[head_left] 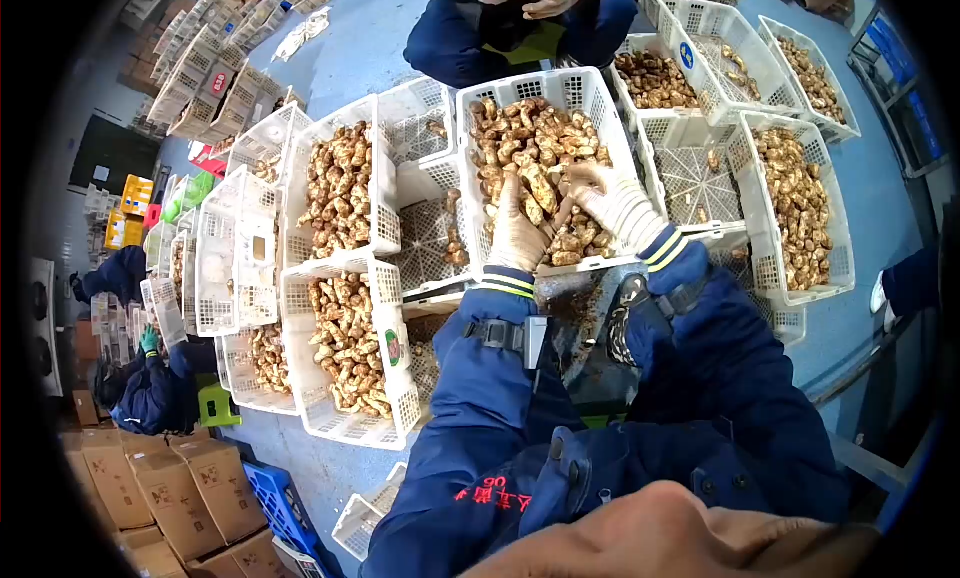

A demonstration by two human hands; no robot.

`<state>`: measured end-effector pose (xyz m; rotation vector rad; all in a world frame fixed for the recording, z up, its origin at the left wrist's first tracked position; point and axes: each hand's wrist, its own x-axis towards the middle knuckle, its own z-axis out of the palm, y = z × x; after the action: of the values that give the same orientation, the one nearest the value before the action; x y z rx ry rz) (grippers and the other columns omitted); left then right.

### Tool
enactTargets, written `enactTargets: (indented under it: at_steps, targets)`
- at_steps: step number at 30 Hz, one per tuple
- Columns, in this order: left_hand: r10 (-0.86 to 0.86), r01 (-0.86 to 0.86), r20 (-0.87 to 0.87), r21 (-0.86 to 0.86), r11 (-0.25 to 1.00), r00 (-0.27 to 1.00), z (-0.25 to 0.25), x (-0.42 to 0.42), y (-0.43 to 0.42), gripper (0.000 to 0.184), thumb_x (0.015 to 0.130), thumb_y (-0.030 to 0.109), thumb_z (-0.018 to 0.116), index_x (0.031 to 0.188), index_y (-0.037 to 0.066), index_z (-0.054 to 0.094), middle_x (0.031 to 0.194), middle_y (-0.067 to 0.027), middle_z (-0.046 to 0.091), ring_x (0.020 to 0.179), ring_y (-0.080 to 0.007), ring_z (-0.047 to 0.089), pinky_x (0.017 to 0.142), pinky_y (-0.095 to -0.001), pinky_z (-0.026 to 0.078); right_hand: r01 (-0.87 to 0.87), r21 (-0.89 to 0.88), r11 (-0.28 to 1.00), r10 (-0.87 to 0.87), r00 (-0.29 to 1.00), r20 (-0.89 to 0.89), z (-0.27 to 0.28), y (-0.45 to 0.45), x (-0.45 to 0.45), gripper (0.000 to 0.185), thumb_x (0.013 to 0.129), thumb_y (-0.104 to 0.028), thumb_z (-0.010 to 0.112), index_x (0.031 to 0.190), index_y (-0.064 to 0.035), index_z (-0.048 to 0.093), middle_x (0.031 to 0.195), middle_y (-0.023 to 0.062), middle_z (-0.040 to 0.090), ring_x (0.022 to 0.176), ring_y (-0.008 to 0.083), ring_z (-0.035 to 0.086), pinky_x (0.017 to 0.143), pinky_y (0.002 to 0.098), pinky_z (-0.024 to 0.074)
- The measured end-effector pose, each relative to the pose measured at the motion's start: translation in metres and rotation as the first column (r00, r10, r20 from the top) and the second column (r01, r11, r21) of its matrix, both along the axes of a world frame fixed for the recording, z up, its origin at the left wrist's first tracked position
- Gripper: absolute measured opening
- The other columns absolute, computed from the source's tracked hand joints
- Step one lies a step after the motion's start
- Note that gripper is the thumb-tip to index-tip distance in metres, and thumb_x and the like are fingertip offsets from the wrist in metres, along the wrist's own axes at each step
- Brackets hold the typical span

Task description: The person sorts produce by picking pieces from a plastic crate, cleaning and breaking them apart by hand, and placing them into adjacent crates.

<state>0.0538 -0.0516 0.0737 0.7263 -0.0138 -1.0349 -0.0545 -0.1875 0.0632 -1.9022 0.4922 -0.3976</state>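
Observation:
Both my hands, in pale gloves with soiled fingers, are over the white basket [468, 128] of brown and cream mushrooms [520, 128] in front of me. My left hand [518, 228] is at the basket's near side, thumb raised, touching mushrooms; its other fingers are partly hidden. On the right, my right hand [603, 200] reaches in from the near right corner, thumb and fingers curved around a mushroom. A pale elongated mushroom [541, 189] lies between the two hands. Whether my left fingers grip anything is unclear.
More mushroom baskets [340, 188] stand at the left, and others [795, 208] at the right. A nearly empty basket [690, 178] adjoins mine. A co-worker [510, 33] sits opposite, gloved hands together. Cardboard boxes [190, 488] are stacked lower left.

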Motion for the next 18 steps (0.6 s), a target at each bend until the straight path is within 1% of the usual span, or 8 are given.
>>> enactTargets:
  at_steps: [3,5,7,9,10,12,14,18]
  targets:
    - [-0.039,0.040,-0.056,0.025,0.999,0.998,-0.017,0.004,-0.001,0.060,0.080,0.056,0.065,0.124,0.017,0.052,0.120,-0.0039,0.056,0.108,-0.0201,0.054,0.085,-0.0386,0.048,-0.037,-0.333,0.942,-0.009,0.991,-0.135,-0.011,0.018,0.012,0.054,0.086,-0.042,0.062,0.120,-0.0002,0.058,0.119,0.0198,0.058,0.115,0.0335,0.052,0.098,0.0397,0.0405]
    - [-0.062,0.061,-0.035,-0.023,0.998,0.997,-0.018,0.000,-0.001,0.058,0.082,0.054,0.064,0.123,0.015,0.053,0.118,-0.0044,0.057,0.105,-0.0207,0.056,0.083,-0.0390,0.049,0.019,-0.397,0.917,-0.094,0.981,-0.170,-0.028,0.020,0.020,0.063,0.085,-0.047,0.061,0.121,0.0040,0.055,0.123,0.0214,0.055,0.115,0.0348,0.052,0.099,0.0407,0.0398]
    - [-0.044,0.045,-0.061,0.008,0.999,0.997,-0.017,0.002,0.002,0.053,0.084,0.049,0.065,0.120,0.012,0.056,0.112,-0.0042,0.060,0.100,-0.0205,0.059,0.082,-0.0385,0.051,0.011,-0.239,0.971,-0.071,0.967,-0.245,-0.027,0.015,0.026,0.067,0.085,-0.048,0.061,0.123,0.0077,0.052,0.126,0.0241,0.053,0.116,0.0354,0.052,0.098,0.0386,0.0419]
    - [-0.039,0.038,-0.053,-0.020,0.999,0.998,-0.021,0.006,0.004,0.049,0.085,0.046,0.065,0.118,0.011,0.058,0.109,-0.0037,0.062,0.097,-0.0204,0.060,0.081,-0.0370,0.052,-0.001,-0.001,1.000,0.001,0.990,-0.141,-0.036,0.004,0.030,0.067,0.087,-0.044,0.062,0.126,0.0084,0.048,0.124,0.0241,0.055,0.114,0.0317,0.054,0.095,0.0356,0.0446]
    - [-0.073,0.067,-0.084,-0.068,0.995,0.994,-0.021,0.010,0.004,0.044,0.085,0.044,0.066,0.113,0.011,0.060,0.107,-0.0036,0.062,0.095,-0.0197,0.061,0.081,-0.0368,0.053,0.022,0.072,0.997,-0.021,1.000,-0.012,-0.041,0.002,0.025,0.065,0.089,-0.039,0.061,0.129,0.0092,0.045,0.121,0.0221,0.057,0.113,0.0272,0.055,0.092,0.0338,0.0464]
    - [-0.008,0.010,0.026,-0.057,0.998,1.000,-0.020,0.011,0.006,0.044,0.085,0.043,0.066,0.114,0.010,0.060,0.107,-0.0049,0.062,0.095,-0.0196,0.062,0.085,-0.0381,0.053,-0.046,0.235,0.971,0.043,0.999,0.016,-0.033,-0.007,0.025,0.057,0.092,-0.038,0.059,0.127,0.0055,0.048,0.114,0.0114,0.061,0.108,0.0182,0.055,0.089,0.0310,0.0459]
    - [0.073,-0.069,0.091,-0.045,0.997,0.993,-0.018,0.008,0.004,0.045,0.085,0.043,0.065,0.114,0.008,0.059,0.106,-0.0063,0.063,0.094,-0.0195,0.063,0.083,-0.0368,0.054,-0.098,0.457,0.884,0.046,0.991,0.123,-0.013,-0.006,0.020,0.047,0.092,-0.039,0.059,0.120,-0.0014,0.056,0.107,0.0030,0.061,0.101,0.0105,0.054,0.087,0.0256,0.0445]
    - [0.123,-0.117,0.150,-0.052,0.992,0.981,-0.008,0.009,0.002,0.049,0.087,0.044,0.063,0.116,0.006,0.055,0.102,-0.0066,0.064,0.088,-0.0186,0.064,0.075,-0.0333,0.057,-0.283,0.787,0.549,0.003,0.941,0.337,-0.005,-0.005,0.020,0.048,0.088,-0.044,0.062,0.117,-0.0061,0.056,0.110,0.0056,0.061,0.103,0.0205,0.060,0.087,0.0352,0.0493]
